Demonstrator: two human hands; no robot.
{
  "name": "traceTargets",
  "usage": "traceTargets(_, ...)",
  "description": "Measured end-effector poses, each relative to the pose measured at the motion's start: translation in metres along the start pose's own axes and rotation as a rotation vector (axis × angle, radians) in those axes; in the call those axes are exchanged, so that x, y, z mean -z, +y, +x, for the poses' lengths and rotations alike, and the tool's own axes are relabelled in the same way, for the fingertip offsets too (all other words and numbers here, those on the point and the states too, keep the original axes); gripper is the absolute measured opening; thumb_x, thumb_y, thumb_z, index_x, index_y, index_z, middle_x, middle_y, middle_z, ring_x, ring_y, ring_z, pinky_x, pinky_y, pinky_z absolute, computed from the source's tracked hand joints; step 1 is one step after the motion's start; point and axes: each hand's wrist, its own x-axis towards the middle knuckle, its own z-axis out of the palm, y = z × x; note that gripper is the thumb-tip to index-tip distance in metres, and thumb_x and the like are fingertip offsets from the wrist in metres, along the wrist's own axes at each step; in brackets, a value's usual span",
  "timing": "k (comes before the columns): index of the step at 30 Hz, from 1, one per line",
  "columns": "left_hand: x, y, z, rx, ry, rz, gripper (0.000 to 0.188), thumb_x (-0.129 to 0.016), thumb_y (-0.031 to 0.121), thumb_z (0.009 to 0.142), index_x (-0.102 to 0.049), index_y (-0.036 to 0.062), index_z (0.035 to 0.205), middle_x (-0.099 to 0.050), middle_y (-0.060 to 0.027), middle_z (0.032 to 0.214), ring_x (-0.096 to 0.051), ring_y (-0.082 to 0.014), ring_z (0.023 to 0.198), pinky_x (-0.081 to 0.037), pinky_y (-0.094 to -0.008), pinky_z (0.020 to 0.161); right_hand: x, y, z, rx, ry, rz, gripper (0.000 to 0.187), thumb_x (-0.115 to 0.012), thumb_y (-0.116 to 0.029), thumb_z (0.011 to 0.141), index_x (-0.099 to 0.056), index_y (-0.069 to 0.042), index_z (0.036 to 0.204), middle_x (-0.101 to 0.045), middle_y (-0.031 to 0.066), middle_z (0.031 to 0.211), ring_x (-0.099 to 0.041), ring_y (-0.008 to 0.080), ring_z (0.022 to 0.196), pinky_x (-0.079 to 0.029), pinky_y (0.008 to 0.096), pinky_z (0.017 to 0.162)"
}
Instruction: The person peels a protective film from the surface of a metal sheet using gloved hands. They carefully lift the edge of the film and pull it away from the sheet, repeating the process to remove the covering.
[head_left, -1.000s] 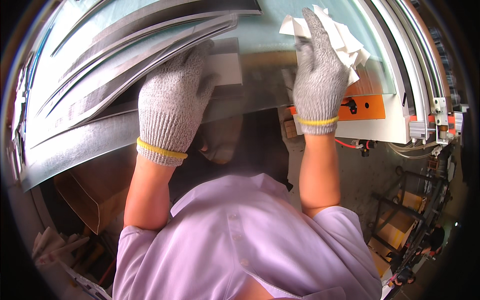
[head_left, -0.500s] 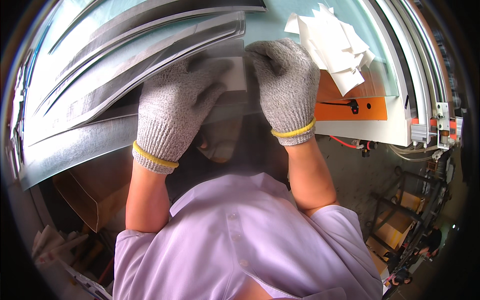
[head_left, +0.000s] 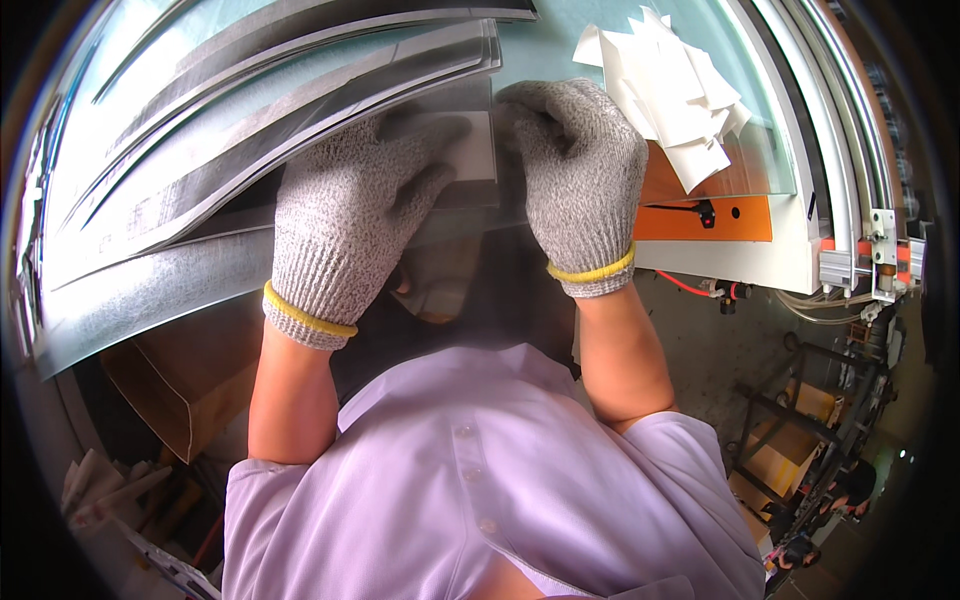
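Grey knit gloves with yellow cuffs cover both hands. My left hand (head_left: 345, 195) lies over the end of a flat panel with a white patch (head_left: 475, 150). Its thumb and forefinger are stretched out apart across that end, while the other fingertips are lost in shadow. Just beyond the panel's right edge is my right hand (head_left: 580, 170), fingers curled in and thumb bent towards them. Anything pinched in those fingertips is too dark and small to make out. Several long dark-edged strips (head_left: 400, 75) lie beyond and left of my left hand.
Crumpled white paper pieces (head_left: 675, 100) lie on the glass-like tabletop (head_left: 540, 45). An orange plate (head_left: 735, 218) sits by its right corner, beside metal rails (head_left: 835, 130). A cardboard box (head_left: 185, 390) stands below left; a dark rack (head_left: 800, 420) with cartons stands lower right.
My right hand has shifted very slightly to the right. The left hand keeps its place on the panel, and the strips appear a touch further right in the view.
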Motion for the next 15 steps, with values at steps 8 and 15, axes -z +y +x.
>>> traceTargets(8,-0.0016,-0.0019,-0.0002,0.008,-0.01,0.009,0.032,-0.071,0.02,0.09,-0.075,0.0202,0.121,-0.065,-0.0142,0.126,-0.064,-0.0364,0.111,-0.051,-0.0452,0.096,0.0029,-0.0016,0.0011,0.021,-0.06,0.033,0.007,-0.072,-0.006,0.081,-0.073,-0.004,0.088,-0.068,0.0135,0.086,-0.067,0.0345,0.084,-0.053,0.0443,0.076)
traceTargets(15,-0.0004,0.0002,0.0005,0.02,-0.004,-0.027,0.032,-0.071,0.02,0.089,-0.075,0.0202,0.121,-0.066,-0.0138,0.125,-0.064,-0.0357,0.111,-0.051,-0.0443,0.095,-0.0017,0.0007,0.0004,-0.013,-0.002,-0.01,0.005,-0.071,-0.005,0.082,-0.073,-0.004,0.086,-0.068,0.013,0.085,-0.066,0.0347,0.084,-0.053,0.0437,0.076)
